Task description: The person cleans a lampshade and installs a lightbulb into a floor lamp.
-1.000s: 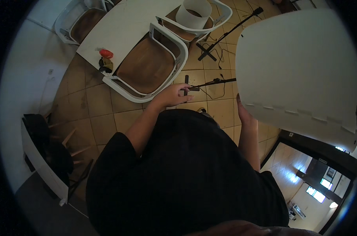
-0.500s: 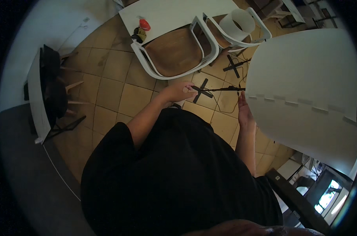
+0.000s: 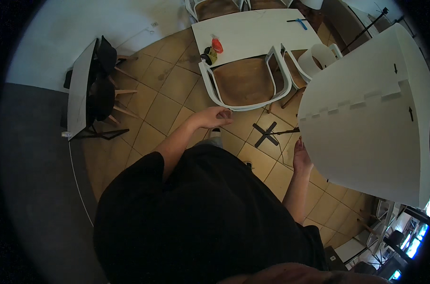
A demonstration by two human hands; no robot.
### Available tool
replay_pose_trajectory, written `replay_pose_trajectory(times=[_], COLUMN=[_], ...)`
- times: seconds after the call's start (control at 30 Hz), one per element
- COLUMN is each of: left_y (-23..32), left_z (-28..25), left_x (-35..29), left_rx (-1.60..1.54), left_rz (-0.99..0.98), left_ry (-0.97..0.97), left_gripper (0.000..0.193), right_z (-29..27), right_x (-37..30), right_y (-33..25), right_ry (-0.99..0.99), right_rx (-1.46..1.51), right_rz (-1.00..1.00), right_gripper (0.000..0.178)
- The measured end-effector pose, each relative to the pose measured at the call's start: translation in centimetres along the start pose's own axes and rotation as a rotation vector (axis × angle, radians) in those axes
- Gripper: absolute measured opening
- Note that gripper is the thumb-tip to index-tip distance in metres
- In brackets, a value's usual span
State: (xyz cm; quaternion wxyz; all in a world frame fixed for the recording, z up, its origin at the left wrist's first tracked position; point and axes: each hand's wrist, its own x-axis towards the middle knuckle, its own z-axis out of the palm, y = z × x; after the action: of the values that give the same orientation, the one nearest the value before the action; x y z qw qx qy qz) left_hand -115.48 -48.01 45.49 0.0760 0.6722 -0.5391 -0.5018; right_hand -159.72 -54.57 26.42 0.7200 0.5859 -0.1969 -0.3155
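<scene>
My left hand (image 3: 215,117) is out in front of my body, its fingers loosely bent and apart, with nothing seen in it. Below it on the floor is my shoe (image 3: 216,132). My right hand (image 3: 302,158) is raised at the left edge of a large white panel (image 3: 362,137), fingers stretched out along that edge. Whether they touch the panel cannot be told. A stepped seam crosses the panel, and two black arrow marks show on it. A black stand with a cross-shaped foot (image 3: 264,134) is on the tiles between my hands, a cable beside it.
Ahead stands a white table (image 3: 253,31) with a red item (image 3: 217,45) and a blue item (image 3: 301,22) on it. A white chair with a brown seat (image 3: 243,81) is pushed against it. Black chairs (image 3: 103,98) and another table (image 3: 80,90) are at left.
My view has turned, so the table and chairs appear farther right and lower. My left hand has drawn slightly left, farther from the stand; my right hand stays by the panel's edge.
</scene>
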Motion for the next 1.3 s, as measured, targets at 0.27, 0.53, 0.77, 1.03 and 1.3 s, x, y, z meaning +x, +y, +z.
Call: replay_pose_trajectory(times=[0.27, 0.53, 0.77, 1.03, 1.3], left_y=[-10.3, -18.1, -23.3, -30.7, -32.6], left_z=[-7.8, -16.5, -17.3, -17.8, -18.8], left_x=[11.1, 30.2, 40.2, 47.6, 52.7], left_rx=[0.157, 0.266, 0.323, 0.236, 0.367], left_rz=[0.002, 0.106, -0.022, -0.213, -0.334], left_ry=[0.087, 0.303, 0.227, 0.165, 0.114], left_gripper=[0.096, 0.081, 0.053, 0.082, 0.093], right_z=[-5.6, -17.0, -32.5, -38.0, -40.2], right_x=[0.6, -1.7, -2.5, -4.1, -3.1], right_y=[6.8, 4.0, 8.6, 18.5, 21.8], right_ry=[0.284, 0.613, 1.3, 1.723, 1.698], right_rx=[-1.217, -1.111, -2.404, -1.906, -1.552], right_rz=[-1.282, -1.677, -0.551, -0.77, -0.927], right_gripper=[0.045, 0.054, 0.038, 0.039, 0.041])
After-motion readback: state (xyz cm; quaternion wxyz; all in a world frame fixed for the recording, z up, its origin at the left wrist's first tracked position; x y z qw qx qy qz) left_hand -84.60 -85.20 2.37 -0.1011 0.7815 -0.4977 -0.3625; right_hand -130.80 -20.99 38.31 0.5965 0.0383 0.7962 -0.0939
